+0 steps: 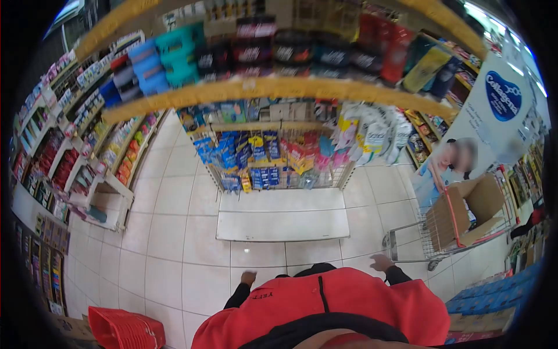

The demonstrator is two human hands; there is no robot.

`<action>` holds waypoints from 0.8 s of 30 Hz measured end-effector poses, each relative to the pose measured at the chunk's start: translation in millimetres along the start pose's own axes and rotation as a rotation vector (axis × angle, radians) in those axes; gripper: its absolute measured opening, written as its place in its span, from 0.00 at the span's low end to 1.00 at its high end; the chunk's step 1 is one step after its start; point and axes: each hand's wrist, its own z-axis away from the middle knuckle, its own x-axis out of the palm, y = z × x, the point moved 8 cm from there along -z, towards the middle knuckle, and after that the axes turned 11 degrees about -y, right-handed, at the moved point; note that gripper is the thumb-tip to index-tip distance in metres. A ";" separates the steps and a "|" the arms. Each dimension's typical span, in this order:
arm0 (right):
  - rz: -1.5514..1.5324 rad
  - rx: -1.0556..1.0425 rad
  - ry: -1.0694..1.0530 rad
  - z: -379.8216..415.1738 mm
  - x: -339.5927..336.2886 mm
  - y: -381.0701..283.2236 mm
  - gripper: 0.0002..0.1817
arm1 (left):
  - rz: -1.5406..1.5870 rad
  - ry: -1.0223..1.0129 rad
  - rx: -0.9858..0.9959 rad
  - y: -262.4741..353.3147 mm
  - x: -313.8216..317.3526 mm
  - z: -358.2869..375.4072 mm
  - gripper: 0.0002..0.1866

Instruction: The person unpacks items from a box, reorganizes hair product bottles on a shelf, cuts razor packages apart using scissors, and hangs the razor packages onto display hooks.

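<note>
Below the red jacket's left-hand sleeve cuff, my left hand hangs low over the tiled floor; its fingers are too small and blurred to make out. On the other side, my right hand is held out from the body with its fingers apart and nothing in them. Neither hand touches the shelf unit in front, whose white base lies nearest to both. Blue packets and white packs hang above that base. Dark round tubs stand on the upper shelf.
A wire cart holding an open cardboard box stands at the right. Stacked red baskets are at the lower left. Stocked shelves line the left side. Blue boxes are stacked at the lower right.
</note>
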 end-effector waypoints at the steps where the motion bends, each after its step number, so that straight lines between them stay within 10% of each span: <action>1: -0.109 0.150 0.103 22.1 -0.9 30.5 0.23 | 0.097 -0.065 -0.054 -7.1 8.6 20.3 0.22; 7: -0.347 0.731 -0.196 166.8 60.7 142.5 0.25 | 0.298 -0.317 -0.215 -9.0 -16.8 117.2 0.21; 9: -0.045 0.466 -0.329 156.8 112.5 191.5 0.22 | 0.252 -0.341 -0.215 -11.0 -35.3 126.8 0.20; 11: -0.222 0.694 -0.174 186.3 66.5 188.0 0.20 | 0.186 -0.335 -0.202 -20.1 -55.6 122.3 0.20; 13: -0.182 0.692 0.633 220.9 15.8 183.1 0.18 | 0.048 -0.306 -0.164 -23.5 -82.2 102.7 0.19; 16: -0.515 0.719 0.878 254.5 -64.1 166.0 0.16 | -0.223 -0.187 -0.051 2.9 -132.5 52.1 0.18; 20: -0.669 0.536 1.073 282.1 -157.5 185.2 0.13 | 0.478 0.720 0.314 214.7 -335.8 89.3 0.11; 24: -0.724 0.272 1.231 283.9 -258.7 210.2 0.13 | 0.216 1.218 0.705 463.8 -519.4 232.1 0.17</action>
